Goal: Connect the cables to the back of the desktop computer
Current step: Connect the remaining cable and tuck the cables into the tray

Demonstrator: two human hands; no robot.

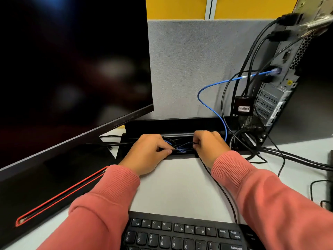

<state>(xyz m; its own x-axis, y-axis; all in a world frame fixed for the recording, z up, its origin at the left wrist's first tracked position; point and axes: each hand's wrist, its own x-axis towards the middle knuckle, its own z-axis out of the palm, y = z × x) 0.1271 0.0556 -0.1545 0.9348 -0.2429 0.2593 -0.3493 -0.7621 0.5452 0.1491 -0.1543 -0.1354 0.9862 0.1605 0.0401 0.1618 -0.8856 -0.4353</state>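
Sitting left is the big dark monitor (72, 69), with the desktop computer (281, 73) at the far right, its back already holding black leads and a blue cable (212, 87). Both hands reach into the black cable tray (180, 127); the left hand (147, 152) pinches a thin black cable (221, 188), and the right hand (209, 147) curls around the tangle (180, 147).

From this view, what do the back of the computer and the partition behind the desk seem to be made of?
The back of the computer looks like bare sheet metal: silvery, dull shine, punched vent holes and slotted covers. The partition looks covered in grey fabric: matte with a fine woven grain. Its upper yellow part is smoother; the material there is unclear.
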